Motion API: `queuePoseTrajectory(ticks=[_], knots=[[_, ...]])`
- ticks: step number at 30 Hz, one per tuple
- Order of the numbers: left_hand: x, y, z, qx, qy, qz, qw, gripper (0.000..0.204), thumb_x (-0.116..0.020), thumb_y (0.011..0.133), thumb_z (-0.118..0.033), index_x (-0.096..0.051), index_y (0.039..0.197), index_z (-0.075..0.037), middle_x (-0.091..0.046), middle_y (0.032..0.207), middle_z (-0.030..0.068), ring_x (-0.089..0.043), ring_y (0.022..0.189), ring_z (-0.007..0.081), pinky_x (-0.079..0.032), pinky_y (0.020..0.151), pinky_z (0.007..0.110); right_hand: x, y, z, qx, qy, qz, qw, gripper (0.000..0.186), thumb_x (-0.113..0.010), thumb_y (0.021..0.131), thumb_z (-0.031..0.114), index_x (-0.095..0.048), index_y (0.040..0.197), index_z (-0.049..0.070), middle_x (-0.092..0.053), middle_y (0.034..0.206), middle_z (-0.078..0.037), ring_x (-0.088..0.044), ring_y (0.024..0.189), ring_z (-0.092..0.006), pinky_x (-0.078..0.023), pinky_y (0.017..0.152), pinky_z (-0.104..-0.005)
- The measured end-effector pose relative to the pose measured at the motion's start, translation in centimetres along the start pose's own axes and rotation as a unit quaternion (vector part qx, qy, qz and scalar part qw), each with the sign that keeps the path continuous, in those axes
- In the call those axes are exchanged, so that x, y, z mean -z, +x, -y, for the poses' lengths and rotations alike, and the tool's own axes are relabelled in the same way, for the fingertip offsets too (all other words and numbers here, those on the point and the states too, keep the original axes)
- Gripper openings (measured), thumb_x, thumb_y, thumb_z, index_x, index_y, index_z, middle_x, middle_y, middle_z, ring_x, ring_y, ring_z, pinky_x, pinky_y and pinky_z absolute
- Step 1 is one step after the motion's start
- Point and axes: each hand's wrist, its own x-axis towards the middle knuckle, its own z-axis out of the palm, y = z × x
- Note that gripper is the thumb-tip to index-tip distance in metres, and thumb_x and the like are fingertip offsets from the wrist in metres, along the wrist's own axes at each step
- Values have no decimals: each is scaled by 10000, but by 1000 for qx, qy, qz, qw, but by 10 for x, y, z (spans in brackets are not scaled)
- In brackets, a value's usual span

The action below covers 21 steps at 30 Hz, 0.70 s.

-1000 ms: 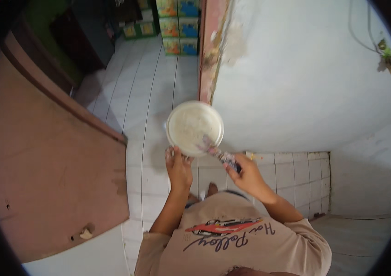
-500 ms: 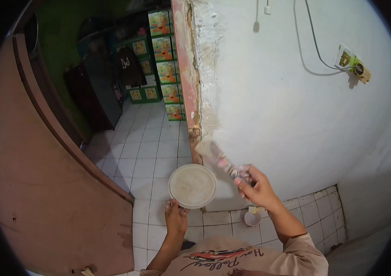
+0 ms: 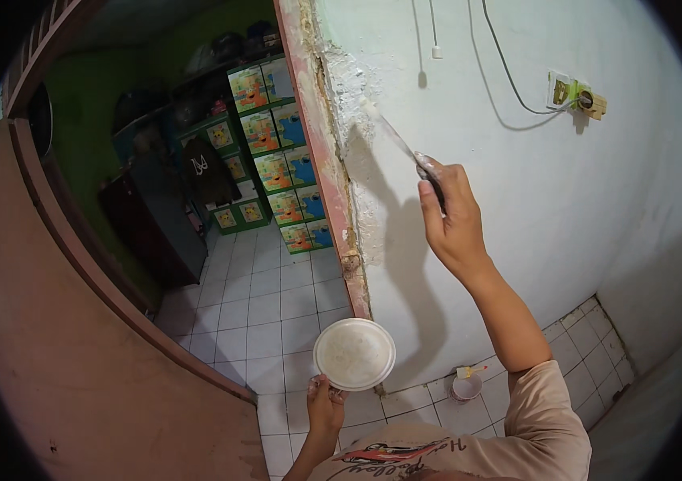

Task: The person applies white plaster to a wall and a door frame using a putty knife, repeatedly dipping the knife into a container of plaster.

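The right hand (image 3: 451,220) is raised to the wall (image 3: 517,208), its fingers clamped around the dark handle of a putty knife (image 3: 403,148). The left hand (image 3: 325,401) is low, near the chest, fingers closed on the rim of a round white plate (image 3: 355,353) that carries a thin, pale smear of filler.

Progress, as a judgement: the strip of wall beside the reddish door frame (image 3: 326,160) looks rough and chalky white, so some filler seems already laid there. The patch is uneven and unsmoothed, and bare, chipped edge shows along the frame higher up and lower down, so a good deal appears left. The plate looks close to used up.

The putty knife's long axis runs on a slant, from the handle in the hand at lower right up to the blade at upper left. The blade tip points up and left toward the rough strip near the frame and seems to touch the wall, though contact is hard to confirm.

On the tiled floor (image 3: 277,321) by the wall's foot stands a small cup (image 3: 466,386) with a stick in it.
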Motion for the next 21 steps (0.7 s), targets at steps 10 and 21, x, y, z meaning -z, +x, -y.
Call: queuePoseTrajectory(ticks=[10,21], knots=[[4,6,-7,7,-11,-35,999,42,-534,1047,-151,-502,1042,-124,-654,1068,82,-685,944,231,-609,761,427,-13,41,-44,147,-223,-24,963,388,-693,882,69,-636,1264,108,-527,935,-106,-557,831,-269,-495,633,-386],[-1,11,2,11,-9,-13,1000,47,-544,1039,-135,-500,1039,-121,-653,1088,112,-686,984,252,-620,820,485,-12,32,-40,134,-171,-35,975,388,-695,881,61,-645,1262,111,-537,935,-107,-555,846,-272,-515,634,-384]])
